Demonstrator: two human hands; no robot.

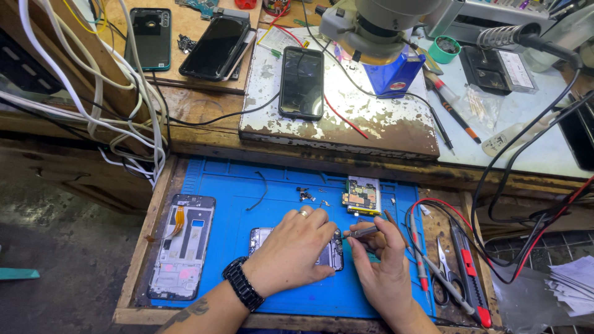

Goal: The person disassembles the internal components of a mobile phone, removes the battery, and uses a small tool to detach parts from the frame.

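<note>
My left hand [291, 247], with a ring and a black wristwatch, lies flat over an opened phone body [258, 237] on the blue work mat [229, 192], pressing it down. My right hand [383, 260] pinches a thin metal tool [361, 232] whose tip points at the phone's right edge. A bare circuit board [362, 195] rests just beyond the hands. Tiny screws and small parts [306, 195] are scattered on the mat near it. A separate phone frame with an orange flex cable [182, 244] lies at the mat's left.
Scissors [442, 272], a red-handled cutter [468, 272] and red and black leads [495, 247] lie right of the mat. A black phone [301, 82] sits on the worn white board under a microscope [371, 28]. More phones [213, 46] and white cables [133, 105] lie at the back left.
</note>
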